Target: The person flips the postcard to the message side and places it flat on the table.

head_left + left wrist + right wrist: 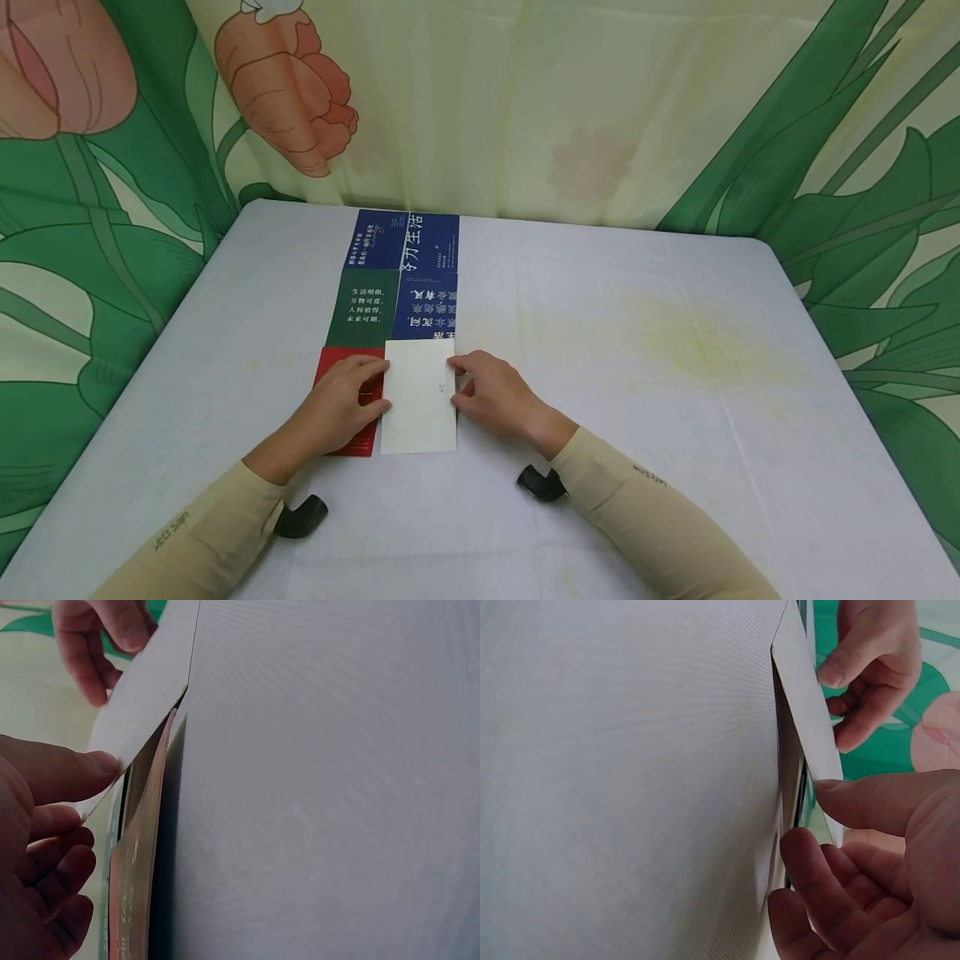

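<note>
A blank white card (418, 400) with a tiny mark near its right side lies between both hands. My left hand (348, 393) pinches its left edge with thumb and fingertips, the palm over a red card (351, 445). From the other side my right hand (495, 396) pinches the right edge. In the left wrist view the white card (146, 697) is raised at an angle, a dark gap under its near edge. The right wrist view shows the same tilt of the card (806, 690), with the right thumb on its edge.
Beyond the white card, a green card (362, 307) and a blue card (427, 302) lie side by side. Behind them are two more blue cards (377, 239), reaching the far edge of the white-covered table (600, 333). A flower-printed curtain (487, 100) hangs behind.
</note>
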